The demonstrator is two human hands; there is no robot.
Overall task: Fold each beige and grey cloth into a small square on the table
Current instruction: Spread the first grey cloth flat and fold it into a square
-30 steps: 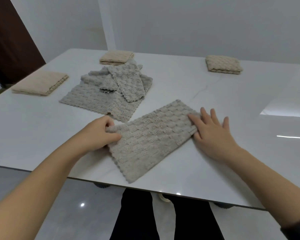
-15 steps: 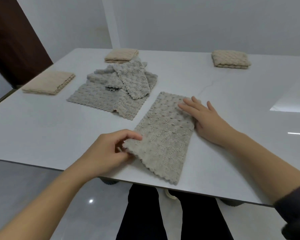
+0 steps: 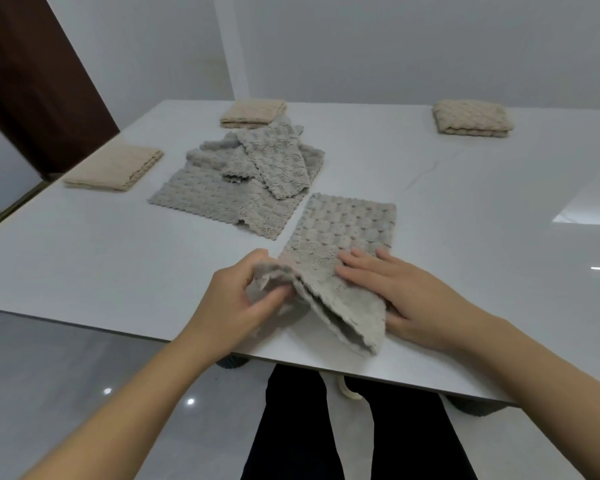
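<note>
A grey textured cloth (image 3: 343, 233), folded into a long strip, lies near the front edge of the white table (image 3: 465, 220). My left hand (image 3: 236, 303) pinches the strip's near left corner and holds it lifted off the table. My right hand (image 3: 395, 296) rests on the strip's near right part, fingers spread, with the raised near end draped against it. Behind the strip sits a loose pile of unfolded grey cloths (image 3: 243, 174).
Three folded beige squares lie on the table: one at the left (image 3: 115, 168), one at the back centre (image 3: 253, 113), one at the back right (image 3: 471, 118). A dark brown door (image 3: 32, 81) stands at the far left. My legs show below the table's front edge.
The strip has turned from slanted to pointing away from me. My left hand has lifted its near end; my right hand slid from the far end to the near right side.
</note>
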